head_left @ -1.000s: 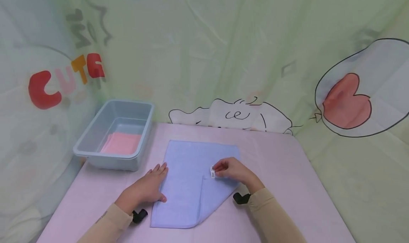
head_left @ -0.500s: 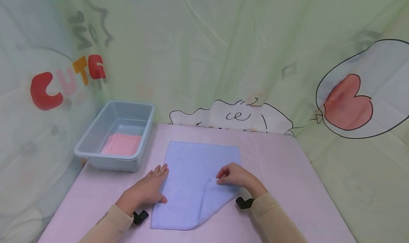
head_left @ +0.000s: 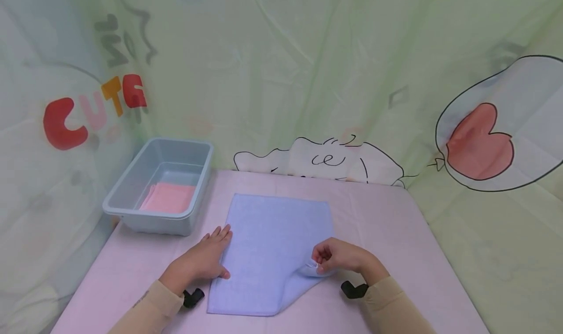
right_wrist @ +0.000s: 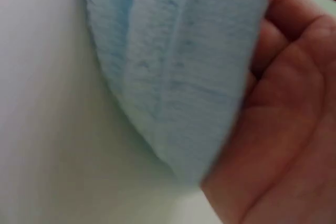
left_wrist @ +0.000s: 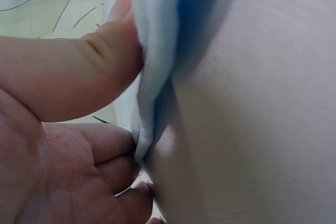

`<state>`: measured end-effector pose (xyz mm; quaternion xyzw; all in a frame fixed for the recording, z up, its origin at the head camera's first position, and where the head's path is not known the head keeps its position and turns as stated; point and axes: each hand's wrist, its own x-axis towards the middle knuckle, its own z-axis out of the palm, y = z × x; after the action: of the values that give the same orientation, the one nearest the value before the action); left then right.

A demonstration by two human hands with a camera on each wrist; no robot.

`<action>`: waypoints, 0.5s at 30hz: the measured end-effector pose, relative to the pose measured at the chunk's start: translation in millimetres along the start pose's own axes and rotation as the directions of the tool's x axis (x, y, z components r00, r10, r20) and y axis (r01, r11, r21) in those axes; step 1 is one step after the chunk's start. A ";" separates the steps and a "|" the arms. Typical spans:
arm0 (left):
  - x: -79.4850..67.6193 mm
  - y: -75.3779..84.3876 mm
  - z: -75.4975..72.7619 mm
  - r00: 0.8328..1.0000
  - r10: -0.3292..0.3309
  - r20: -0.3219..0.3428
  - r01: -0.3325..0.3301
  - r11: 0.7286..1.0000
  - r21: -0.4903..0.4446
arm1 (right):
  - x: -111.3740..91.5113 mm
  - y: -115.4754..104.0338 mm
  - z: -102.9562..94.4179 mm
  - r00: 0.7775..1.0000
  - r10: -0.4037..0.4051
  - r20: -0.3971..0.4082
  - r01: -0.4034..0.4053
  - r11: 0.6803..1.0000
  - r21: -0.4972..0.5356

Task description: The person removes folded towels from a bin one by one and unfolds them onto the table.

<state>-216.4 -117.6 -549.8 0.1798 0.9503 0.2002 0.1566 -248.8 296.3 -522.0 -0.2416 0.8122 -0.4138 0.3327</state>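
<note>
I see the blue towel (head_left: 272,251) flat on the table (head_left: 396,246), long axis running away from me. My right hand (head_left: 340,257) pinches its near-right corner; my left hand (head_left: 200,263) lies flat, fingers straight, on the left edge.

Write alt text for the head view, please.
A right hand pinches the near right corner of a light blue towel on a pink table, while the left hand presses its left edge flat. A grey tub holds pink cloth.
</note>
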 end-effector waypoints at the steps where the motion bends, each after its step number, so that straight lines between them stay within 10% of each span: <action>1: 0.3 0.1 0.0 1.000 0.002 -0.001 -0.002 1.000 -0.001 | -3.2 1.6 0.0 1.000 -0.005 0.022 0.004 1.000 0.015; 15: -0.8 2.2 -1.2 1.000 -0.008 0.007 0.007 1.000 0.004 | -36.5 7.3 5.3 0.982 -0.009 0.191 -0.014 0.992 0.122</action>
<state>-215.5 -116.5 -547.7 0.1773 0.9508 0.1970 0.1603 -221.6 321.9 -517.9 -0.2584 0.7499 -0.4373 0.4238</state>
